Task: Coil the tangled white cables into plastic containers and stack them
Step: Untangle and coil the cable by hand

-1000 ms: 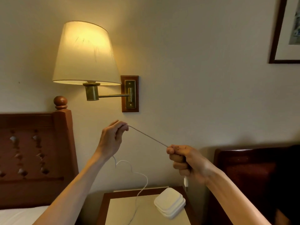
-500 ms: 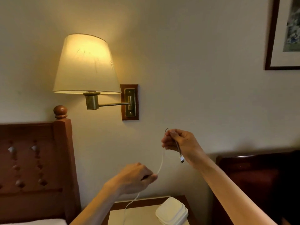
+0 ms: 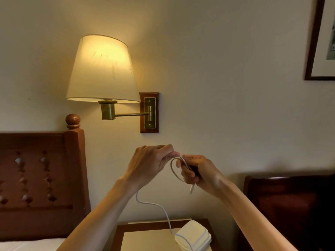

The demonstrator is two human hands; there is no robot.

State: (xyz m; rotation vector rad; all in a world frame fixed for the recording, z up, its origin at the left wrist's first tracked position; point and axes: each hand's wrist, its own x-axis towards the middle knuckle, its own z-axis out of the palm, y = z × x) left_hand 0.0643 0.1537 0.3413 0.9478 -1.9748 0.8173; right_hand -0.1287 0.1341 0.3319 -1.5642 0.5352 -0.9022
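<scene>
Both hands meet in mid-air in front of the wall: the left hand (image 3: 152, 163) pinches the white cable (image 3: 164, 212) between thumb and fingertips, and the right hand (image 3: 196, 172), touching it fingertip to fingertip, curls its fingers round the same cable. Around the grip there is open air on all sides; the lit wall lamp (image 3: 102, 69) hangs above and to the left of it, the wooden headboard (image 3: 41, 178) stands well to its left, a dark chair back (image 3: 290, 205) to its right, and the nightstand (image 3: 145, 238) lies well below. The cable is thin and white, forming one small loop between the two hands; a plug end pokes out beneath the right fist, and the loose length drops from under the left wrist in a slack curve to the nightstand. There it ends beside a stack of white plastic containers (image 3: 194, 237), about three, lying near the nightstand's right edge. One picture frame (image 3: 311, 51) hangs far up to the right.
</scene>
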